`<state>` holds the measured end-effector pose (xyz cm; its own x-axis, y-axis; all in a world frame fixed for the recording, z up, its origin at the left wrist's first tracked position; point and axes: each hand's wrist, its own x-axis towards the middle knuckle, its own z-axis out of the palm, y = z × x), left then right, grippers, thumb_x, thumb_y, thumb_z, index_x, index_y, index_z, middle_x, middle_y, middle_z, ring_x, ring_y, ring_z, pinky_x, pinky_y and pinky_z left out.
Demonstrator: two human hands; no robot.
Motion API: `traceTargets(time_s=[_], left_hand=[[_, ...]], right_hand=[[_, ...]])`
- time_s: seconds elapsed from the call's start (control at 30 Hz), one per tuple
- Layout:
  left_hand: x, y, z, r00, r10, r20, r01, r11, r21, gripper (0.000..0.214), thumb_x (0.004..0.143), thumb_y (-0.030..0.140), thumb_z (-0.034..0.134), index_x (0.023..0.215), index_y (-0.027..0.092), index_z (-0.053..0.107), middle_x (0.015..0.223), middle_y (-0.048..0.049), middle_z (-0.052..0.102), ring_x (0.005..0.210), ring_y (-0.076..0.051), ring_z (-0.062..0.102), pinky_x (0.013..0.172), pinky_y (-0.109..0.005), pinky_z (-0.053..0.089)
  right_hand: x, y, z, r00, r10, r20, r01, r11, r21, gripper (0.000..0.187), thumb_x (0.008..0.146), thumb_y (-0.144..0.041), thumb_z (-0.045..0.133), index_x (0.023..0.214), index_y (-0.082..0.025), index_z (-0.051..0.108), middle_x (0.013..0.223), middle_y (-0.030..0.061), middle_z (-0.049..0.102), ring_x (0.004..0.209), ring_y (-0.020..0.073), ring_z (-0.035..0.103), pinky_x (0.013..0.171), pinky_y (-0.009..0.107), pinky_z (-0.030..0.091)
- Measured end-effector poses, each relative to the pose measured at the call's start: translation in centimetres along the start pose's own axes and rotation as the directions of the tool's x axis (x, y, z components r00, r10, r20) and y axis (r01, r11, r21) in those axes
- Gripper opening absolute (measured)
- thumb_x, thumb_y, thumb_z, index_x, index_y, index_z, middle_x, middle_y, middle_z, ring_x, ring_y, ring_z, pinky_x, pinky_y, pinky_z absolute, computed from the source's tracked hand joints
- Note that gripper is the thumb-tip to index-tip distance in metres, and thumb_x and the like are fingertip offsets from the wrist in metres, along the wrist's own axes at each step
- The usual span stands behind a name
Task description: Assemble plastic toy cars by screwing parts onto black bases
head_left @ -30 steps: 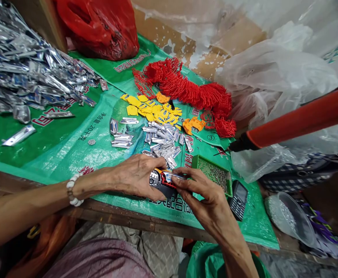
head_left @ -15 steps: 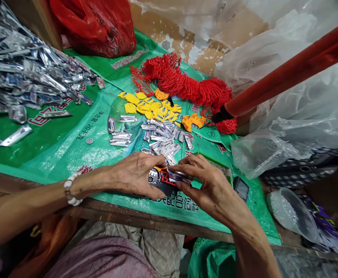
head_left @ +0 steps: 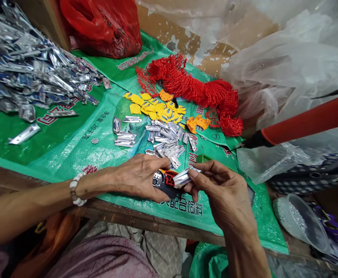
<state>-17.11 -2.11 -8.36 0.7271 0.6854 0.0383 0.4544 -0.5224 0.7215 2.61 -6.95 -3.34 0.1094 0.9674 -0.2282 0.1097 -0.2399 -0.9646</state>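
Note:
My left hand (head_left: 141,175), with a beaded bracelet at the wrist, is closed around a small toy-like plastic assembly (head_left: 166,181) in black, red and orange, with grey detail at one end. Between the thumb and fingers of my right hand (head_left: 215,181) is a shiny silver plastic piece (head_left: 183,177). It is tilted at the right end of the assembly; whether the two touch is hard to tell. Just beyond my hands lies a small heap of similar silver pieces (head_left: 166,135). Yellow pieces (head_left: 157,108) with blue marks lie behind that heap.
A row of red lattice parts (head_left: 192,85) and orange parts (head_left: 198,123) lie farther back. A large silver pile (head_left: 36,65) fills the left. From the right reaches a red rod (head_left: 305,119) with a black tip. A bowl of small bits (head_left: 302,220) stands right.
My right hand has turned and drawn back a little, so the silver piece now shows tilted above the assembly. The red rod has swung right. The whole view has shifted slightly.

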Motion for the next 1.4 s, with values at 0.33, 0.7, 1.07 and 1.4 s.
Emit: traceTargets(time_s=[0.33, 0.7, 1.07, 1.4], left_hand=[[-0.1, -0.1, 0.2, 0.999, 0.043, -0.031, -0.043, 0.999, -0.009, 0.034, 0.070, 0.038, 0.076, 0.094, 0.020, 0.059, 0.083, -0.0009, 0.068, 0.074, -0.022, 0.065, 0.062, -0.028, 0.043], [-0.2, 0.0, 0.2, 0.999, 0.044, -0.005, -0.044, 0.998, 0.051, 0.034, 0.075, 0.041, 0.073, 0.098, 0.021, 0.058, 0.087, -0.0020, 0.067, 0.080, -0.023, 0.065, 0.070, -0.030, 0.048], [-0.8, 0.6, 0.2, 0.997, -0.065, 0.033, 0.064, 0.998, 0.015, 0.050, 0.068, 0.044, 0.082, 0.105, 0.020, 0.060, 0.095, -0.0043, 0.071, 0.089, -0.028, 0.068, 0.080, -0.036, 0.052], [-3.5, 0.4, 1.1, 0.999, 0.010, 0.035, -0.008, 0.999, -0.046, 0.058, 0.074, 0.049, 0.080, 0.118, 0.020, 0.056, 0.107, -0.0068, 0.066, 0.102, -0.028, 0.065, 0.091, -0.039, 0.052]], right_hand=[[-1.2, 1.6, 1.9, 0.988, -0.012, -0.153, 0.005, 0.999, -0.047, 0.036, 0.067, -0.045, 0.084, 0.069, -0.016, 0.064, 0.045, -0.0008, 0.060, 0.035, 0.0087, 0.048, 0.034, 0.020, 0.039], [-1.7, 1.9, 1.7, 0.965, -0.164, -0.203, 0.093, 0.942, -0.321, 0.034, 0.069, -0.046, 0.080, 0.060, -0.017, 0.065, 0.050, -0.0016, 0.054, 0.044, 0.0067, 0.042, 0.037, 0.018, 0.033], [-1.1, 2.1, 0.3, 0.922, -0.179, -0.344, 0.146, 0.982, -0.121, 0.027, 0.071, -0.040, 0.083, 0.074, -0.016, 0.071, 0.052, 0.0002, 0.064, 0.044, 0.0087, 0.054, 0.044, 0.019, 0.046], [1.6, 4.4, -0.7, 0.925, -0.370, -0.092, 0.204, 0.684, -0.700, 0.035, 0.082, -0.049, 0.062, 0.087, -0.016, 0.073, 0.071, 0.0085, 0.072, 0.052, 0.0185, 0.064, 0.046, 0.029, 0.048]])
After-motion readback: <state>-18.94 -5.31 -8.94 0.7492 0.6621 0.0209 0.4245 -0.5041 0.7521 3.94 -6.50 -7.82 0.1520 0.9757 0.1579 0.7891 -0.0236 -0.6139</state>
